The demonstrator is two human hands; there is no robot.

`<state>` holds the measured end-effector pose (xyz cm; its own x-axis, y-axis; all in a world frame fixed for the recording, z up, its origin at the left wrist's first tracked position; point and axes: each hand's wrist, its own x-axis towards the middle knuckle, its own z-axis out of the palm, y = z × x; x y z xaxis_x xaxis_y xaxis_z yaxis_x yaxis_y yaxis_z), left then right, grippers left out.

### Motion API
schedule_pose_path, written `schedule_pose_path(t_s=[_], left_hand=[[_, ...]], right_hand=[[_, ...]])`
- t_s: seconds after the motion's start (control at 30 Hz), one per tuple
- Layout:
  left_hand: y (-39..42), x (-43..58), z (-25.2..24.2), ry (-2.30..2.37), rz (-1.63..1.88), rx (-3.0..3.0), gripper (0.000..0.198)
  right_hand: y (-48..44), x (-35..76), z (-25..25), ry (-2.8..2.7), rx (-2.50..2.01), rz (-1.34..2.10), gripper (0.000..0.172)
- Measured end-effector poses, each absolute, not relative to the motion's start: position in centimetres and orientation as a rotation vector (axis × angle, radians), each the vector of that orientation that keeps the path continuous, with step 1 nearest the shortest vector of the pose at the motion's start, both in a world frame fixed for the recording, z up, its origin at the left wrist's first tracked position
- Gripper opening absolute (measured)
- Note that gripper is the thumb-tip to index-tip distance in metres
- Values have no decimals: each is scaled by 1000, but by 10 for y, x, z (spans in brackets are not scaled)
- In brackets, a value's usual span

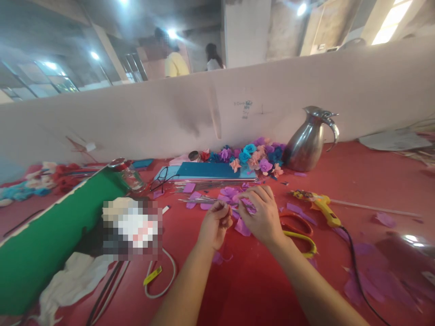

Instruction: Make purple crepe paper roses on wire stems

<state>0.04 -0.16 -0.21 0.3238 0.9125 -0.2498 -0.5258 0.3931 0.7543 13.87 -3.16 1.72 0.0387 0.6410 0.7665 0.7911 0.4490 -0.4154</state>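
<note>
My left hand (216, 222) is closed in a pinch above the red tabletop. Close on its right, my right hand (261, 213) has its fingers bent together, the tips pointing at the left hand. Whatever lies between the fingertips is too small to make out. Purple petals (243, 227) lie under and behind both hands. A bundle of thin wire stems (199, 199) stretches out leftward behind the left hand. Beside my right wrist are scissors with red and yellow handles (311, 244), partly hidden by the arm.
A yellow glue gun (328, 212) with a cord lies at right, near a steel jug (306, 140). Finished paper flowers (256, 156) sit behind, by blue sheets (209, 170) and glasses (163, 180). A green partition (61, 226), glass jar (131, 176) and cable (173, 276) are left.
</note>
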Motion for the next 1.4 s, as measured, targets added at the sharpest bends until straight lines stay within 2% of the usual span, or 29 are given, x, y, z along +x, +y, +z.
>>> schedule_pose_path(t_s=[0.1, 0.37, 0.6, 0.7, 0.8, 0.9, 0.97, 1.03, 1.23, 1.4], left_hand=[[-2, 1, -2, 738, 1034, 591, 34], [-4, 4, 0, 696, 1024, 658, 32], [-3, 1, 0, 687, 1051, 637, 29], [-2, -1, 1, 696, 1070, 553, 29], [-3, -1, 2, 718, 1100, 478, 28], [-3, -1, 4, 718, 1121, 444, 27], [-4, -1, 4, 717, 1126, 446, 26], [-4, -1, 5, 716, 1125, 462, 26], [-7, 0, 4, 693, 1150, 613, 27], [-8, 2, 1, 686, 1137, 671, 26]], right_hand=[[-34, 133, 17, -1668, -1312, -198, 6], [-34, 129, 10, -1757, -1311, -339, 9], [-38, 134, 18, -1605, -1198, -282, 11], [-40, 126, 14, -1435, -1261, -67, 9], [-39, 113, 6, -1277, -1309, 448, 9], [-37, 104, 1, -1090, -1158, 920, 11], [-36, 103, 1, -1018, -1078, 1005, 12], [-37, 105, 4, -1049, -1112, 887, 11], [-44, 108, 9, -1354, -1285, 32, 3], [-44, 110, 9, -1449, -1308, -172, 6]])
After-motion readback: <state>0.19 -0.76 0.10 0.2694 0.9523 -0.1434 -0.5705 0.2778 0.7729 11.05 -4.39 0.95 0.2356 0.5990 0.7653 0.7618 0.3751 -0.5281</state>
